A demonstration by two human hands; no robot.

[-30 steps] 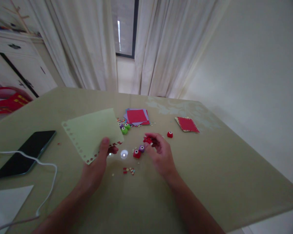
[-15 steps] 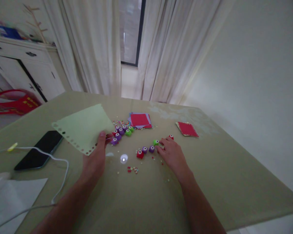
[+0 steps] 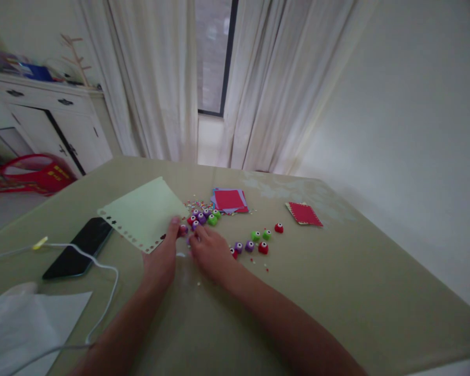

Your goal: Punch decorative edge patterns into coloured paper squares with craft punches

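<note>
My left hand [image 3: 162,258] is closed on a pale green sheet of paper [image 3: 141,211], thumb on top, tilted above the table. Small cut-out shapes run along two of its edges. My right hand [image 3: 211,253] reaches left beside it, fingers closed around a small purple craft punch [image 3: 189,241], largely hidden by the fingers. Just beyond lies a cluster of one-eyed punches, with a purple punch [image 3: 201,219], a red punch [image 3: 191,221] and a green punch [image 3: 212,220]. Right of my right hand, several more stand scattered, among them another green punch [image 3: 256,236] and another red punch [image 3: 263,248].
Behind the cluster are a stack of coloured paper squares [image 3: 230,200] and scattered confetti [image 3: 198,205]. A red edge-punched square [image 3: 303,213] lies to the right. On the left are a black phone [image 3: 78,250], a white cable [image 3: 112,269] and white paper [image 3: 65,318].
My right hand has moved left from the scattered punches to the cluster, leaving a red punch among the scattered ones. The green paper stays in my left hand. The view has shifted.
</note>
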